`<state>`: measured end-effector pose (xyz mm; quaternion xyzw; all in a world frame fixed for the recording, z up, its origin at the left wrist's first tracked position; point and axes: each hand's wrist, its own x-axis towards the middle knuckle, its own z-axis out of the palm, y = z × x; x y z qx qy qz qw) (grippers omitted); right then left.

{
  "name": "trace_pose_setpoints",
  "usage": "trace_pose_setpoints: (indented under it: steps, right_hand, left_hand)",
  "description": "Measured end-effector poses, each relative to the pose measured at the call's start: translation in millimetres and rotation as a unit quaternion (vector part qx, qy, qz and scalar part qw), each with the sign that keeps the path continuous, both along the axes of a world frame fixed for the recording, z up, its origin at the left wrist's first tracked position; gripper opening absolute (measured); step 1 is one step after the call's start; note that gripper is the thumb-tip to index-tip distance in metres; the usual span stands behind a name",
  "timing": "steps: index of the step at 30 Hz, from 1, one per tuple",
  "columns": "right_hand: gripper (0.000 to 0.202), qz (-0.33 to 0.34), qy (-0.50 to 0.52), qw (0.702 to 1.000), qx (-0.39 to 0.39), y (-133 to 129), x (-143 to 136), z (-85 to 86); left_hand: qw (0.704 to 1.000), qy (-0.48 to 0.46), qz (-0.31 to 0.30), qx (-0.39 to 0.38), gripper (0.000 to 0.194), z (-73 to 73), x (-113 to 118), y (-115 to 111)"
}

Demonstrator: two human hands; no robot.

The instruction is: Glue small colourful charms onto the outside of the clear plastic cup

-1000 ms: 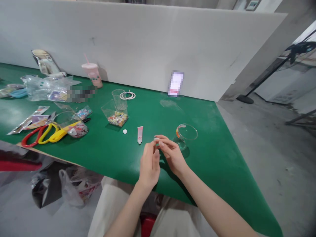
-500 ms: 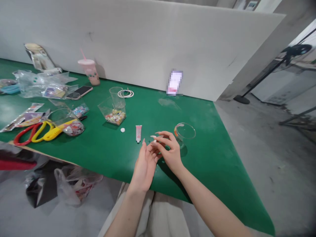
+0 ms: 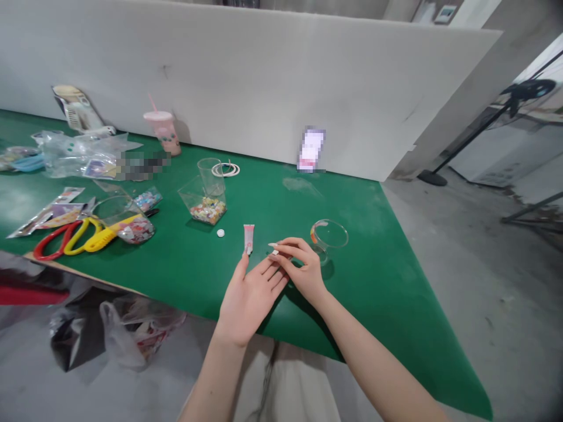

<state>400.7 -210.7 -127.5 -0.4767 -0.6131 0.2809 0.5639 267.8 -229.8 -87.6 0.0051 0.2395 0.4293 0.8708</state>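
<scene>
My right hand point(image 3: 303, 266) pinches a small white piece point(image 3: 275, 252) between thumb and fingertips; it is too small to name. My left hand point(image 3: 250, 296) is open, palm up, with its fingers stretched out below the right fingertips. Just beyond the left thumb lies a small pink and white tube point(image 3: 248, 237), and left of that a little white disc point(image 3: 220, 233). Behind my right hand stands a clear cup point(image 3: 338, 246) with an orange mark at its rim, partly hidden.
A clear square cup of colourful bits point(image 3: 209, 210) stands left of centre, near a white cord ring point(image 3: 226, 170). Red-handled scissors point(image 3: 48, 246), a yellow-handled tool point(image 3: 103, 237) and plastic bags point(image 3: 65, 149) lie leftward. A lit phone point(image 3: 312, 150) leans on the white panel.
My left hand has opened flat and shifted left, its palm now turned up. My right hand stays nearly in place, still pinching the white piece. The view has shifted slightly.
</scene>
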Motion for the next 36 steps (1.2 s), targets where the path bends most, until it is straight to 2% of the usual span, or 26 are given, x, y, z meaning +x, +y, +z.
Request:
trace_pose_setpoints:
  steps: [7,11,13,17,19,20,21,22,23,24,25,26,28,29,30,32,36]
  right_hand:
    - [0.019,0.008,-0.017,1.000,0.014,1.4,0.5,-2.5]
    - [0.031,-0.018,-0.082,0.995,0.057,-2.2,2.4,-1.4]
    - [0.039,-0.053,-0.123,0.982,0.131,-8.1,4.1,4.3]
    - [0.055,-0.143,-0.161,0.939,0.269,-21.2,17.5,23.5]
    - [0.059,-0.224,-0.190,0.895,0.334,-22.7,35.7,33.4]
    - [0.061,-0.268,-0.216,0.873,0.345,-21.7,48.3,37.6]
    - [0.063,-0.302,-0.229,0.863,0.334,-19.7,63.1,41.0]
    - [0.070,-0.319,-0.230,0.868,0.303,-17.0,79.3,43.1]
    - [0.083,-0.310,-0.221,0.893,0.241,-14.1,96.1,43.7]
    - [0.098,-0.268,-0.207,0.926,0.165,-11.2,112.3,42.5]
    - [0.110,-0.208,-0.195,0.955,0.084,-8.5,126.8,39.6]
    - [0.115,-0.150,-0.187,0.971,0.000,-5.9,138.8,35.1]
    - [0.113,-0.038,-0.181,0.970,-0.160,-0.9,153.1,23.0]
    - [0.111,0.002,-0.175,0.962,-0.208,1.9,155.4,16.6]
    - [0.107,0.033,-0.168,0.957,-0.234,5.0,155.0,10.7]
    - [0.101,0.078,-0.139,0.960,-0.229,11.5,149.0,1.9]
    - [0.067,0.152,-0.083,0.963,-0.205,20.5,131.7,-5.4]
  left_hand:
    - [1.000,-0.024,0.000,-0.007,0.059,-0.6,-1.8,0.5]
    - [1.000,-0.015,-0.004,0.019,0.059,-1.9,-6.6,0.7]
    - [0.999,-0.002,-0.017,0.036,0.059,-2.9,-9.0,0.3]
    - [0.998,0.019,-0.032,0.059,0.060,-6.1,-11.3,-1.1]
    - [0.997,0.025,-0.032,0.061,0.058,-7.6,-11.3,-1.7]
    - [0.997,0.028,-0.032,0.060,0.058,-8.2,-10.9,-2.1]
    - [0.997,0.033,-0.031,0.059,0.058,-8.5,-10.4,-2.4]
    - [0.997,0.037,-0.031,0.059,0.058,-8.8,-9.6,-2.7]
    - [0.997,0.041,-0.032,0.059,0.059,-9.0,-8.7,-3.0]
    - [0.997,0.046,-0.034,0.059,0.060,-9.2,-7.5,-3.3]
    - [0.996,0.050,-0.037,0.059,0.060,-9.4,-6.2,-3.6]
    - [0.996,0.054,-0.040,0.058,0.060,-9.7,-4.7,-3.9]
    - [0.996,0.057,-0.045,0.059,0.060,-10.6,-1.4,-4.4]
    - [0.996,0.055,-0.047,0.061,0.060,-11.3,0.4,-4.7]
    - [0.996,0.051,-0.047,0.064,0.059,-12.0,2.3,-5.1]
    - [0.996,0.041,-0.048,0.067,0.059,-13.3,5.9,-6.4]
    - [0.996,0.029,-0.057,0.059,0.059,-16.0,10.5,-8.8]
